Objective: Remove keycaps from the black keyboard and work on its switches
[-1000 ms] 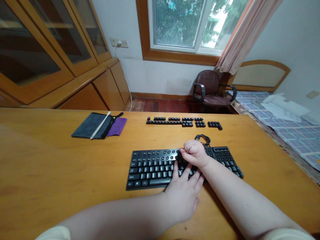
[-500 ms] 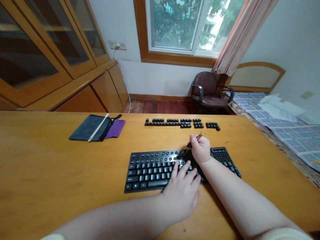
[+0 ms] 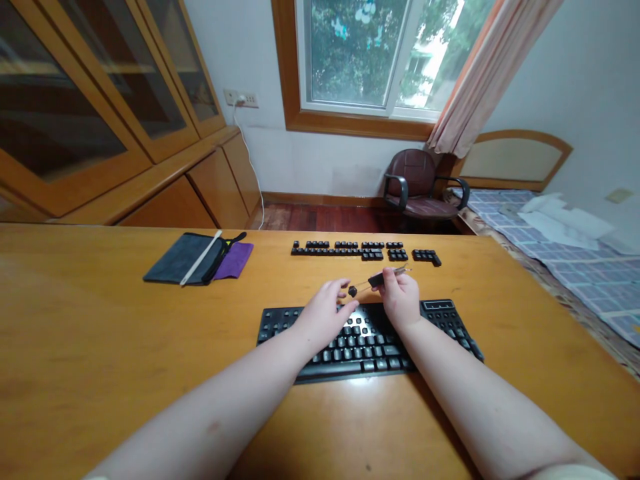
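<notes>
A black keyboard [image 3: 370, 351] lies in front of me, its upper rows partly stripped of keycaps. My right hand [image 3: 401, 297] grips a keycap puller [image 3: 379, 279] with a dark handle and thin wires pointing left. At the wire ends sits one black keycap [image 3: 353, 291], lifted above the keyboard. Over the keyboard's upper left part is my left hand [image 3: 327, 313], thumb and fingers spread around the keycap; whether they touch it I cannot tell. Behind the keyboard, removed keycaps [image 3: 327, 251] stand in rows and small groups.
To the left lie a dark grey zip pouch [image 3: 173, 257], a white stick-like tool [image 3: 201, 258] across it, and a purple cloth [image 3: 234, 260]. Past the desk's far edge stand a brown armchair [image 3: 413, 177] and a bed [image 3: 545, 223]; a glass-doored cabinet [image 3: 120, 180] is at left.
The puller has risen from the keyboard with a keycap at its wires. My left hand has left the lower keys and moved up and left, beside that keycap.
</notes>
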Demonstrator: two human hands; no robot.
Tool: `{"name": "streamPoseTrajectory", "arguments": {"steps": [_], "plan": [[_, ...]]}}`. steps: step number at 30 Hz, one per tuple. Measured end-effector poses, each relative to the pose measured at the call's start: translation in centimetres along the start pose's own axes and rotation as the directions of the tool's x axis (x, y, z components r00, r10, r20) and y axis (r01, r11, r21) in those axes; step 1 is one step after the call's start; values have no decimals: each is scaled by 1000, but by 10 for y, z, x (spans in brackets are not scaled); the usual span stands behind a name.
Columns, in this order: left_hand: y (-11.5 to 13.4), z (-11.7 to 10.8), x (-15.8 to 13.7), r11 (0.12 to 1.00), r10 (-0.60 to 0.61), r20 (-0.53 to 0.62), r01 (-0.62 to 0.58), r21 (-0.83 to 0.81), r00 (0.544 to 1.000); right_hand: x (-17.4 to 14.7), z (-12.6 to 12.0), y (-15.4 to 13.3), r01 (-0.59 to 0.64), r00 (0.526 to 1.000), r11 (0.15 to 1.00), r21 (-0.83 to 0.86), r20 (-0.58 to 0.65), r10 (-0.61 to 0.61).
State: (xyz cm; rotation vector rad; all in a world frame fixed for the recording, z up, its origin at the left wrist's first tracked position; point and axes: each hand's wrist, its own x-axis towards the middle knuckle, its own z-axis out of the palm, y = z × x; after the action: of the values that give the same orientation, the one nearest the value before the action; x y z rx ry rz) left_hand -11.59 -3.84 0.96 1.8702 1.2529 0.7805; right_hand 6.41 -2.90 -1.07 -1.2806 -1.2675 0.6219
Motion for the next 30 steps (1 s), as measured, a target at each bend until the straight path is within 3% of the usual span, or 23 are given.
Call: {"name": "streamPoseTrajectory", "arguments": {"steps": [4,8,15,22,30], "plan": [[-2,4,2,991,-12,49,18,-129,999,-1,0,1,5,1000,1000,16,13,-5],[1,2,3,982,-57,15,59,-179,998,-1,-1,-2,22,999,1000,18,23,-22],[-3,1,5,969,-81,-16,75,-236,997,-2,2,-14,92,981,991,98,159,-107],[-5,0,6,969,-61,-48,48,-242,997,-3,7,-24,268,914,962,55,300,-272],[-6,0,7,942,-99,-99,61,-329,990,-2,5,-17,349,856,932,94,373,-358]]}}
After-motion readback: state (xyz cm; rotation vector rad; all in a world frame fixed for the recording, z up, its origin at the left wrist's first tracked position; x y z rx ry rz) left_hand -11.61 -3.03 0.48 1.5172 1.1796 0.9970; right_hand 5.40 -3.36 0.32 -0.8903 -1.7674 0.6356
